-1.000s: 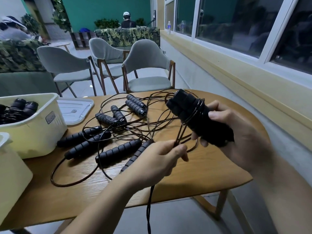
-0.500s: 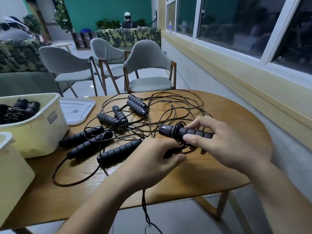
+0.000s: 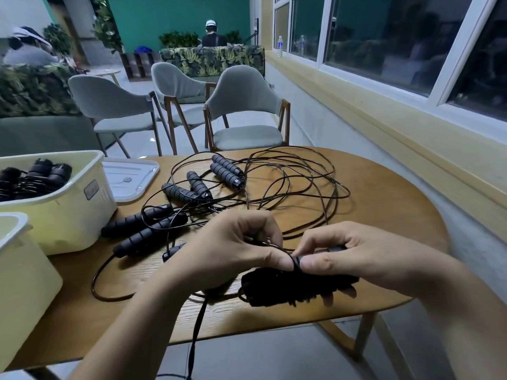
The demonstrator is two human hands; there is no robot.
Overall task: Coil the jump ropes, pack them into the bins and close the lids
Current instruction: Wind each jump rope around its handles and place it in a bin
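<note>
My right hand [image 3: 354, 256] grips a pair of black foam jump-rope handles [image 3: 288, 290] low over the near edge of the wooden table [image 3: 384, 215]. My left hand [image 3: 233, 248] pinches the thin black cord [image 3: 295, 263] against those handles, thumb to thumb with the right. The cord's tail [image 3: 196, 333] hangs off the table's front. Several more black handles [image 3: 153, 229] and tangled cords [image 3: 288, 185] lie spread across the middle of the table. A white bin [image 3: 68, 215] at the left holds coiled ropes [image 3: 30, 178].
A second white bin [image 3: 22, 270] stands at the near left corner. A white lid [image 3: 129, 179] lies flat behind the first bin. Three grey chairs [image 3: 244, 111] stand beyond the table. A wall with a window ledge runs along the right. People sit in the background.
My right hand has brought the handles down and toward me, from raised above the table to low at its near edge. My left hand has moved in to pinch the cord against them.
</note>
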